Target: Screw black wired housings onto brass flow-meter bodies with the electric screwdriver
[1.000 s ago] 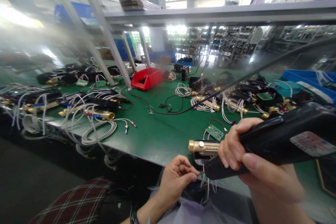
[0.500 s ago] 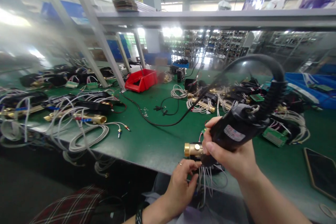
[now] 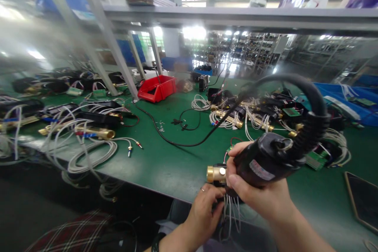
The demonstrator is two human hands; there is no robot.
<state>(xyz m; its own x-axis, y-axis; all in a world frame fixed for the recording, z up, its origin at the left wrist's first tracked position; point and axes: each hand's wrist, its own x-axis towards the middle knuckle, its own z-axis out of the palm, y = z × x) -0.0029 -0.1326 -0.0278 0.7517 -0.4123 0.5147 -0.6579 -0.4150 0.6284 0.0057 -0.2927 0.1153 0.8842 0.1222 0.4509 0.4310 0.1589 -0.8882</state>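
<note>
My right hand [image 3: 260, 197]'s wrapped round a corded black power tool [image 3: 262, 161], nose down beside the brass fitting [image 3: 215, 174] at the bench edge. Left hand [image 3: 203, 210]'s fingers are curled next to it, can't tell if they're pinching anything. Blue bin [image 3: 326, 89] on the right holds white wires [image 3: 347, 89] plus a green board [image 3: 364, 101]; red bin [image 3: 165, 89]'s contents are too dark to make out.

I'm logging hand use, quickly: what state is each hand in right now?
Left hand: partly curled beside the brass fitting; whether it holds anything cannot be told.
Right hand: closed around the black handheld tool.
</note>
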